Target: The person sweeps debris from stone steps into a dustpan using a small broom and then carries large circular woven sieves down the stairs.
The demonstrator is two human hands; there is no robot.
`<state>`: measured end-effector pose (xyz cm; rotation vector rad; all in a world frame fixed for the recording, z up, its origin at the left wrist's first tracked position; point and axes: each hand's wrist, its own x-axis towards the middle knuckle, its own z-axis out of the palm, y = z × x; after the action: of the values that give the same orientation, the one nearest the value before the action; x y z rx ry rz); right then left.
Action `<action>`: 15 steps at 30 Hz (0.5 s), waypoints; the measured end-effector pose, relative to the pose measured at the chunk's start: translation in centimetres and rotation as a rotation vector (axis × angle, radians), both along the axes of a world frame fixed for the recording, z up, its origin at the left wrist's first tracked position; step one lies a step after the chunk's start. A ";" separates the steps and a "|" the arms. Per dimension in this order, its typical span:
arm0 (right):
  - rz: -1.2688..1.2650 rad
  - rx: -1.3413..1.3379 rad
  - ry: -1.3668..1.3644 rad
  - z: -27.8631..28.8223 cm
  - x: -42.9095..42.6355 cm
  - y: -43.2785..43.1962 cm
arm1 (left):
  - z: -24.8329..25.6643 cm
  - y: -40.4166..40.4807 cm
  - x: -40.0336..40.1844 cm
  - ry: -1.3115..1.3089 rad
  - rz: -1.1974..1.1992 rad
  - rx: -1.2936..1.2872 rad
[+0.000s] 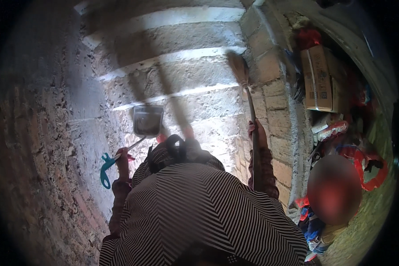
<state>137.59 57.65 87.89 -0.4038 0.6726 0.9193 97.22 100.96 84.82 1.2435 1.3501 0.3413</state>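
Note:
On the left of the head view, my left hand (pixel 122 156) is closed around the metal shaft of a long-handled dustpan, just beyond its teal plastic grip (pixel 106 169). The dark dustpan's pan (pixel 148 121) is ahead of that hand, close to a concrete step; whether it touches the step I cannot tell. My right hand (pixel 258 131) grips the wooden handle of a broom (pixel 250 99). Its straw bristles (pixel 238 66) point away from me, against the right end of a step beside the brick wall. The handle's near end runs back along my right forearm.
Concrete steps (pixel 193 73) stretch ahead between a rough wall (pixel 69 133) on the left and a low brick wall (pixel 279 116) on the right. Beyond the brick wall are a strapped cardboard box (pixel 319 79), red plastic bags (pixel 374 173) and piled clothing (pixel 314 229).

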 end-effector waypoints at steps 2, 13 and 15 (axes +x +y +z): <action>0.158 -0.170 -0.153 -2.9 -0.3 -0.2 | 0.7 -0.6 1.4 -0.036 0.032 -0.018; 0.660 -0.550 -0.516 2.0 -10.4 12.2 | -0.1 -0.8 1.3 -0.042 0.062 -0.005; 0.715 -0.530 -0.443 5.0 -12.5 15.0 | 0.1 -1.2 1.8 -0.064 0.107 0.015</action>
<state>125.07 72.63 92.93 -1.3393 0.3433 1.2580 98.99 99.80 84.92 1.1652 1.3639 0.4634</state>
